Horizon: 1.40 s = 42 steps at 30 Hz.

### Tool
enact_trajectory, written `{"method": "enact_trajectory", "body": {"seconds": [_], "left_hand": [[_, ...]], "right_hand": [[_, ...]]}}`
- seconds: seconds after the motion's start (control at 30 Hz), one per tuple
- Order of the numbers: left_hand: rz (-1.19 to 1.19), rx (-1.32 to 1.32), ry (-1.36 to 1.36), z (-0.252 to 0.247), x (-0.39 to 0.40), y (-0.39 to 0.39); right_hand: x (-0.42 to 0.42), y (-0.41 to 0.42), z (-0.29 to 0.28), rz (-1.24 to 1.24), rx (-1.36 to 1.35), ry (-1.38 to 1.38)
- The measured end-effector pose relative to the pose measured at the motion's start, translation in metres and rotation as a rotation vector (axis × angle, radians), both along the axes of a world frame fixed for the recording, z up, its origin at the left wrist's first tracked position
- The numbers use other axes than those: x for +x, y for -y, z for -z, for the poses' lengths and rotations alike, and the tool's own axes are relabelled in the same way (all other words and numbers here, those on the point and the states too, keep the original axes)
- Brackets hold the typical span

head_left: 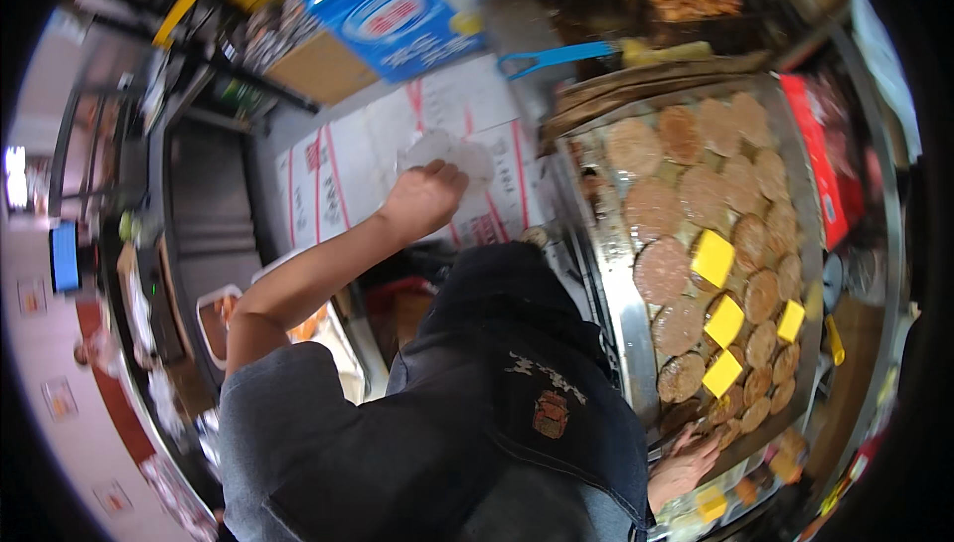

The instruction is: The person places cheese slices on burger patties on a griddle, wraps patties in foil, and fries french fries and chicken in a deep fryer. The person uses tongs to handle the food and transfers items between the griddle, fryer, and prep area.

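My left hand (426, 198) is curled above white cartons (350, 192) with red stripes and writing. Thin translucent plastic film (446, 156) spreads out from its fingers, blurred. My right hand (682, 461) is at the near right corner of a flat metal griddle (622, 303), its fingers over the nearest patties. Whether it grips anything there is unclear. Many round meat patties (704, 195) cover the griddle in rows, some paler, some browned. Several carry a yellow cheese slice, such as the cheese slice (713, 259) near the middle.
A blue printed box (402, 13) stands behind the cartons. Blue-handled tools (559, 58) lie by a second cooking surface with browned food (693, 4). A red-edged package (820, 162) lines the griddle's right side. Containers of food (745, 490) sit below it. Another tray (216, 318) is at left.
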State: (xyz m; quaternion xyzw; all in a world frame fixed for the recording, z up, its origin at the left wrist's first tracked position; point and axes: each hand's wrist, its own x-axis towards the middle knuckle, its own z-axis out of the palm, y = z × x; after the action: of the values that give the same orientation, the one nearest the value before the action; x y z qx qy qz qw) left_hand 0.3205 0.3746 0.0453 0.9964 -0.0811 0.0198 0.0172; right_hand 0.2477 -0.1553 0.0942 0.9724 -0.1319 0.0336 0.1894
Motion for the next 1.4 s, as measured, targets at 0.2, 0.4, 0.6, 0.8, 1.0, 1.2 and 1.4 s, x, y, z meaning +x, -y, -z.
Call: {"method": "enact_trajectory", "body": {"seconds": [0.2, 0.4, 0.6, 0.8, 1.0, 1.2, 1.4], "left_hand": [[-0.301, 0.093, -0.809, 0.189, -0.171, 0.012], [-1.142, 0.036, -0.815, 0.364, -0.257, 0.055], [-0.732, -0.388, -1.143, 0.326, -0.232, 0.019], [-0.761, -0.466, -0.855, 0.203, -0.128, -0.087], [-0.664, -0.455, -0.488, 0.153, -0.012, -0.231], [-0.389, -0.614, -0.271, 0.136, 0.111, -0.346], [-0.236, -0.780, -0.120, 0.062, 0.250, -0.395]], "right_hand": [[0.101, -0.061, -0.009, -0.554, 0.427, -0.096], [0.140, -0.140, -0.030, -1.003, 0.410, -0.181], [0.181, -0.218, -0.065, -1.124, 0.550, -0.268], [0.209, -0.289, -0.068, -1.058, 0.835, -0.364], [0.251, -0.394, -0.031, -0.695, 1.116, -0.549], [0.298, -0.478, 0.016, -0.197, 1.540, -0.626], [0.320, -0.505, 0.039, 0.101, 2.073, -0.441]]}}
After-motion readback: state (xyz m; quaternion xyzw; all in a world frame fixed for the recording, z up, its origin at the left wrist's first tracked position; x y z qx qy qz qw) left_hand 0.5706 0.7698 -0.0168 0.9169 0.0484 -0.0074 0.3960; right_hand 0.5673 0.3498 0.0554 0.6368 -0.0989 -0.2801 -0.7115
